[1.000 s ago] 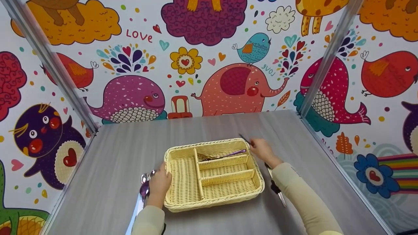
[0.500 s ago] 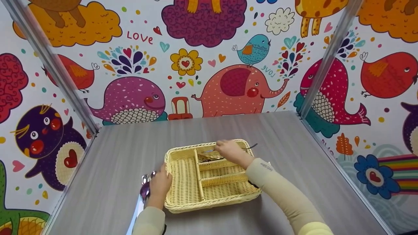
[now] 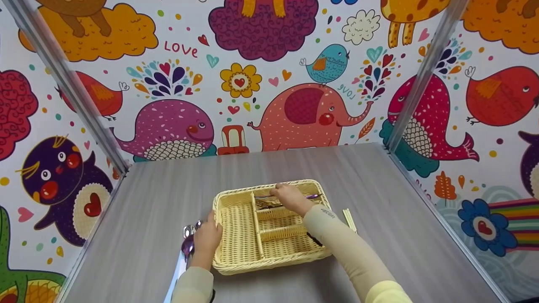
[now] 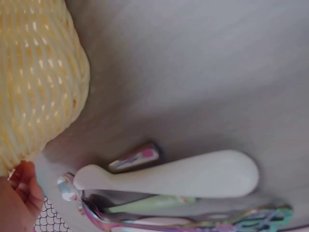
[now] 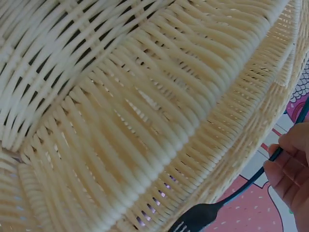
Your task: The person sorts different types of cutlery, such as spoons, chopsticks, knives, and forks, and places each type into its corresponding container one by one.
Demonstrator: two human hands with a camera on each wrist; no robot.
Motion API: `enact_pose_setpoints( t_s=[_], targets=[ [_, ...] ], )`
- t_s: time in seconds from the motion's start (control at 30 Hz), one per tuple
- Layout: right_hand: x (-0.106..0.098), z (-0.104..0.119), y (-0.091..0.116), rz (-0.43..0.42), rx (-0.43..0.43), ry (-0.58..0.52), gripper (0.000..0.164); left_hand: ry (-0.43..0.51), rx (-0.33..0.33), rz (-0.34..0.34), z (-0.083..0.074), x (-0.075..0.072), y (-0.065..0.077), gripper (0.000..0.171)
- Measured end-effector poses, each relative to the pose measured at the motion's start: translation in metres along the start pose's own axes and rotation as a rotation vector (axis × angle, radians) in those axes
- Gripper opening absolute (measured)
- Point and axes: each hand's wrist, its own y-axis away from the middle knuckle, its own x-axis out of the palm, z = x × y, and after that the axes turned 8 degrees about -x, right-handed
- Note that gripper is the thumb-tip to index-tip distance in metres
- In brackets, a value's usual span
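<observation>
A cream woven basket [image 3: 236, 268] has one long compartment at left and three shorter ones at right. At its left side my left hand [image 3: 207, 237] grips the edge; the fingers [image 4: 31, 186] curl against the weave in the left wrist view. My right hand [image 3: 290, 196] is over the far right compartment. In the right wrist view it pinches the thin handle of a dark fork [image 5: 198, 217], whose tines point down toward the basket. A purple-handled piece of cutlery [image 3: 312, 196] lies in that compartment, partly hidden by the hand.
Left of the basket lie several spoons, among them a purple spoon [image 3: 188, 245], beside a white rounded handle [image 4: 193, 176] and an iridescent handle [image 4: 246, 220]. Pale sticks [image 3: 349, 219] lie right of the basket, partly behind the right sleeve. Patterned walls [image 3: 181, 126] surround the table.
My right hand has moved left from beyond the basket's right rim to over its far compartment, bringing the dark fork along. The left hand and the basket have stayed in place.
</observation>
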Motion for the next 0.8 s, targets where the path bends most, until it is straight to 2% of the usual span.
enact_pose_setpoints(
  t_s=[0.13,0.43,0.67,0.73,0.8],
  targets=[
    [0.01,-0.005,0.003,-0.017,0.011,-0.008,0.02,-0.001,-0.009,0.009,0.001,0.001,-0.001,0.045],
    [0.02,-0.008,0.011,0.063,0.039,-0.041,0.018,0.006,0.004,-0.001,0.0,0.0,-0.001,0.044],
    [0.02,-0.001,0.01,0.067,-0.067,0.026,0.013,0.009,0.004,0.014,0.0,0.003,-0.001,0.045],
    [0.019,0.001,0.01,0.067,-0.075,-0.001,0.012,0.008,0.003,0.016,0.001,0.003,-0.001,0.045],
    [0.02,0.001,0.009,0.024,-0.091,0.016,0.011,0.008,0.003,0.009,0.001,0.003,-0.001,0.045]
  ],
)
